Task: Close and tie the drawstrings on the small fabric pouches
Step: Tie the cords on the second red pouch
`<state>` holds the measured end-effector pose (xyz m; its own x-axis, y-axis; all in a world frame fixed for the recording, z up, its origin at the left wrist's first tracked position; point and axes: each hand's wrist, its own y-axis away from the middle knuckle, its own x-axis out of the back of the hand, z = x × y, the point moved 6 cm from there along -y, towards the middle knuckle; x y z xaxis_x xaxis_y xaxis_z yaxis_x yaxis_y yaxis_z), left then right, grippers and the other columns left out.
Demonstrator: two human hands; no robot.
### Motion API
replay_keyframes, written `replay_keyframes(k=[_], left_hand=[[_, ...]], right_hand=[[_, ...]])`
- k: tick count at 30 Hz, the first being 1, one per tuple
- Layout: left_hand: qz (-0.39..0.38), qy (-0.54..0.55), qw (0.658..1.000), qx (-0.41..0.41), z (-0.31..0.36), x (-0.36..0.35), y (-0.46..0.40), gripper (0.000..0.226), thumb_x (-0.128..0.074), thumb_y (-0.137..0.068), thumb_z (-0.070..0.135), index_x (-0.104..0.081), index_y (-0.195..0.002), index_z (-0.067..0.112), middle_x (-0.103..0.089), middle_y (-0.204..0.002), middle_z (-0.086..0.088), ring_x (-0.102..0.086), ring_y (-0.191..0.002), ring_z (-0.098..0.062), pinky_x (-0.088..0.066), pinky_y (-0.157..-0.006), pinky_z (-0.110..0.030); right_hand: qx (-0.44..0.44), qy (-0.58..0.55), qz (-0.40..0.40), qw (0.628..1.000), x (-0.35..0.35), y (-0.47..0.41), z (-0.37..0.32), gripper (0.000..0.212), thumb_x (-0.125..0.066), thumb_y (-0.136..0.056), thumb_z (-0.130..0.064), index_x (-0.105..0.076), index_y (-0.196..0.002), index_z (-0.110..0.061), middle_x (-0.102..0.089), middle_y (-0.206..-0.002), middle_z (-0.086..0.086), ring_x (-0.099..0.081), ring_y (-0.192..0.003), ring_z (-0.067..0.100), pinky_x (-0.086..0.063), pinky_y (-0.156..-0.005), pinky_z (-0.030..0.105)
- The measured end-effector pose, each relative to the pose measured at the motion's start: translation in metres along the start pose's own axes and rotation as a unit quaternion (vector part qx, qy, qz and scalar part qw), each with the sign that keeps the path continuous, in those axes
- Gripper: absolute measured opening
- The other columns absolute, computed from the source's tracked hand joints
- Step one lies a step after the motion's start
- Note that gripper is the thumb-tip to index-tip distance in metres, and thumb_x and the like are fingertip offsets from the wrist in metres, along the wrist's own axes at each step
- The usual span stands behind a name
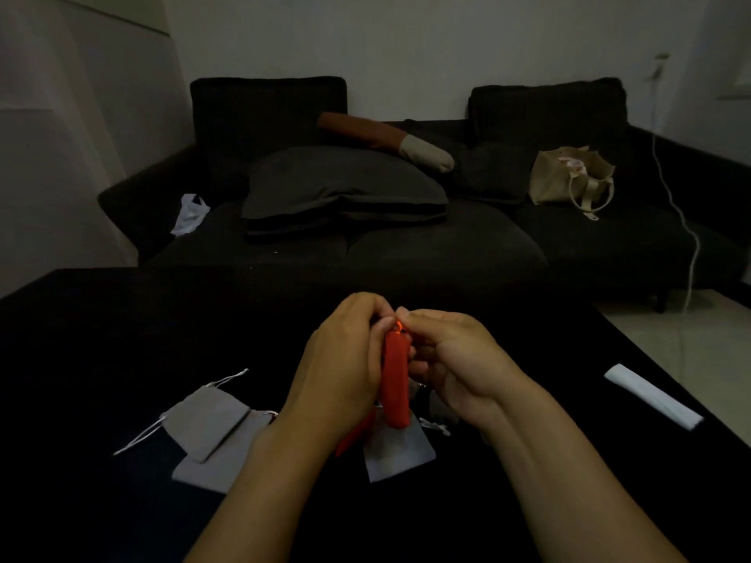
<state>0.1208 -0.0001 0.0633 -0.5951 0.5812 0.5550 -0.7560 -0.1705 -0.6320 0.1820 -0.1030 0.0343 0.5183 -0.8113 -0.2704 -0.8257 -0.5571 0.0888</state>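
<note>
Both hands are working at the mouth of a red pouch (393,379), which is hanging upright between them above the dark worktop (122,339). The left hand (345,359) is curling round the pouch's top edge, and the right hand (455,359) is pinching something at the gathered opening, probably the cord, though dim light is hiding it. Several grey pouches (207,424) are lying below, their white strings trailing loose. A thin cord could be slipping from the fingertips if tension drops, loosening the half-made knot; the poor lighting is making that more likely.
</note>
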Motion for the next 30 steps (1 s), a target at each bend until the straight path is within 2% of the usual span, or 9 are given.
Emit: replay_keyframes(k=[2,8,13,17,20,22,25,28,30], left_hand=[[0.02,0.043,0.998,0.041,-0.005,-0.001,0.002,0.027,-0.049,-0.099,0.014,-0.048,-0.083,0.036,-0.057,-0.084,0.013,-0.057,-0.08,0.006,-0.038,-0.067,-0.004],[0.069,0.142,0.979,0.133,-0.021,-0.005,0.006,0.016,-0.047,-0.101,0.02,-0.056,-0.091,0.027,-0.062,-0.081,0.007,-0.056,-0.068,0.0,-0.042,-0.061,-0.012],[0.083,0.158,0.974,0.142,-0.022,-0.006,0.007,0.016,-0.05,-0.101,0.02,-0.058,-0.089,0.027,-0.063,-0.076,0.009,-0.056,-0.063,0.004,-0.04,-0.057,-0.01],[0.073,0.131,0.98,0.134,-0.029,0.002,0.007,0.011,-0.055,-0.098,0.018,-0.061,-0.091,0.022,-0.066,-0.076,0.007,-0.06,-0.064,0.003,-0.044,-0.057,-0.011],[0.082,0.102,0.983,0.126,-0.036,0.014,0.008,0.009,-0.058,-0.096,0.013,-0.062,-0.09,0.019,-0.065,-0.074,0.008,-0.061,-0.064,0.004,-0.044,-0.056,-0.009],[0.066,0.084,0.986,0.126,-0.042,0.019,0.009,0.01,-0.06,-0.095,0.011,-0.063,-0.09,0.02,-0.065,-0.076,0.009,-0.062,-0.069,0.004,-0.045,-0.059,-0.008],[0.005,0.06,0.986,0.153,-0.061,0.025,0.015,0.008,-0.061,-0.095,0.015,-0.065,-0.091,0.021,-0.068,-0.079,0.008,-0.064,-0.072,0.001,-0.049,-0.061,-0.011],[0.001,0.021,0.979,0.204,-0.094,0.046,0.025,0.007,-0.06,-0.096,0.022,-0.066,-0.093,0.024,-0.069,-0.086,0.01,-0.065,-0.08,-0.002,-0.049,-0.067,-0.019],[-0.011,-0.073,0.962,0.264,-0.127,0.061,0.036,0.015,-0.06,-0.095,0.03,-0.064,-0.108,0.023,-0.068,-0.104,0.004,-0.065,-0.097,-0.012,-0.049,-0.079,-0.027]], right_hand=[[0.028,0.018,0.033,0.999,0.0,-0.001,-0.003,0.025,-0.056,-0.097,-0.017,-0.063,-0.074,-0.01,-0.053,-0.06,0.002,-0.048,-0.053,0.007,-0.039,-0.048,0.018],[0.105,0.026,0.107,0.988,0.005,-0.002,-0.009,0.034,-0.057,-0.097,-0.013,-0.062,-0.064,-0.013,-0.053,-0.055,0.001,-0.047,-0.049,0.008,-0.039,-0.046,0.02],[0.111,0.031,0.123,0.986,0.006,-0.003,-0.007,0.035,-0.057,-0.097,-0.015,-0.064,-0.063,-0.015,-0.054,-0.056,0.002,-0.047,-0.048,0.008,-0.04,-0.049,0.022],[0.028,0.068,0.044,0.996,0.003,-0.006,0.004,0.028,-0.054,-0.099,-0.033,-0.07,-0.085,-0.015,-0.067,-0.075,0.003,-0.06,-0.063,0.011,-0.044,-0.052,0.021],[-0.031,0.112,-0.038,0.992,-0.009,-0.01,0.017,0.039,-0.064,-0.09,-0.046,-0.071,-0.103,-0.01,-0.072,-0.086,0.005,-0.064,-0.07,0.014,-0.047,-0.054,0.023],[-0.03,0.143,-0.052,0.988,-0.016,-0.014,0.023,0.033,-0.071,-0.087,-0.034,-0.07,-0.106,-0.007,-0.072,-0.085,0.007,-0.065,-0.069,0.013,-0.049,-0.057,0.024],[-0.042,0.167,-0.032,0.984,-0.028,-0.023,0.035,0.019,-0.069,-0.089,-0.013,-0.068,-0.105,-0.003,-0.07,-0.08,0.01,-0.063,-0.065,0.013,-0.051,-0.059,0.025],[-0.072,0.242,-0.043,0.967,-0.047,-0.03,0.057,0.022,-0.066,-0.088,-0.001,-0.064,-0.109,-0.006,-0.067,-0.078,0.012,-0.062,-0.063,0.017,-0.055,-0.067,0.034],[-0.078,0.327,-0.053,0.94,-0.054,-0.035,0.072,0.029,-0.062,-0.086,0.003,-0.061,-0.112,-0.011,-0.067,-0.085,0.014,-0.067,-0.068,0.025,-0.058,-0.075,0.043]])
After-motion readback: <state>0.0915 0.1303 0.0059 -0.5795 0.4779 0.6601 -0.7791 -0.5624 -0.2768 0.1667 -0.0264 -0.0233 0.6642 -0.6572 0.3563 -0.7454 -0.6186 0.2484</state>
